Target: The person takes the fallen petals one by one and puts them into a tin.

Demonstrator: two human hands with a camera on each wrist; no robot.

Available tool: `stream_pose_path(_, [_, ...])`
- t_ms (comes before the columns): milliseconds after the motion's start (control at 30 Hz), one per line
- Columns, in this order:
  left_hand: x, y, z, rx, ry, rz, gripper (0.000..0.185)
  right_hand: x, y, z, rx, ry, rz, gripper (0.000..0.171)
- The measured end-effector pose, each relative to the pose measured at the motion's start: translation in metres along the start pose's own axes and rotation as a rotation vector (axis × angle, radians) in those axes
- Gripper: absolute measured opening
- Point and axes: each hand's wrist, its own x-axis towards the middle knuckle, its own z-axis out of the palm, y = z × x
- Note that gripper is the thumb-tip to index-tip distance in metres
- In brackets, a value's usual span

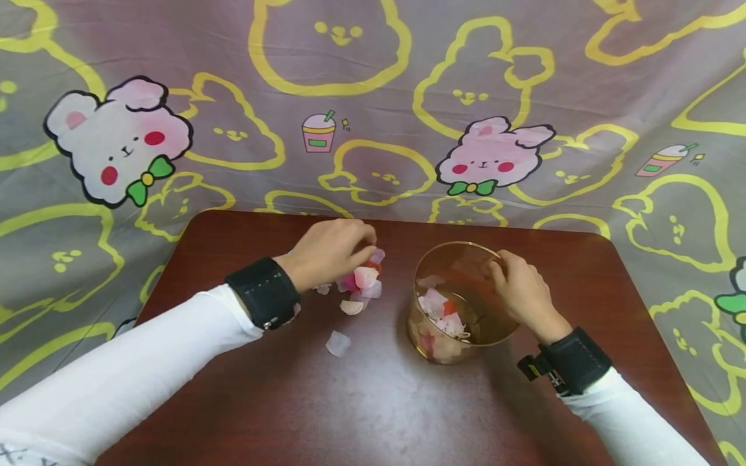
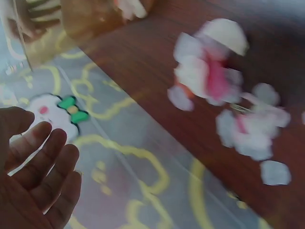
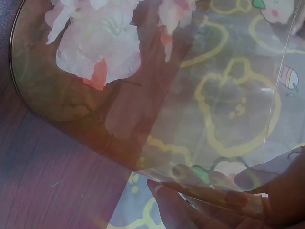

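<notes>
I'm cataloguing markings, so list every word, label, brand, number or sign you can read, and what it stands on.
No readable text in any view.
Printed drink cups on the backdrop: green label patches, no legible wording.
Black wristbands: details too small to read.
Left sleeve: dark marks at the picture's edge, unreadable.
Transparent container: no lettering visible.

Before me, a glossy red-brown surface [image 1: 379,414] with rounded corners carries a heap of pink, white and red petal-like pieces [image 1: 366,278]. One pale piece [image 1: 338,343] lies apart, nearer me; a see-through amber container [image 1: 474,278] stands to the right.
</notes>
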Motion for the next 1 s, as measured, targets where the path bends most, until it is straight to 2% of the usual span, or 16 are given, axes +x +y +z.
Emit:
stream_pose_path(167, [-0.02, -0.028, 0.005, -0.014, -0.015, -0.097, 0.021, 0.0, 0.0, 0.001, -0.003, -0.004, -0.001, 0.025])
stream_pose_path(533, [-0.06, -0.086, 0.033, 0.001, -0.057, -0.199, 0.015, 0.001, 0.001, 0.001, -0.003, -0.005, 0.0, 0.024])
stream_pose_path(767, [-0.086, -0.109, 0.053, 0.004, -0.128, -0.237, 0.015, 0.001, 0.001, 0.001, -0.005, -0.003, 0.002, 0.024])
stream_pose_path(1000, [-0.102, -0.118, 0.071, 0.004, -0.105, -0.256, 0.017, 0.001, 0.001, 0.002, -0.002, -0.004, 0.006, 0.024])
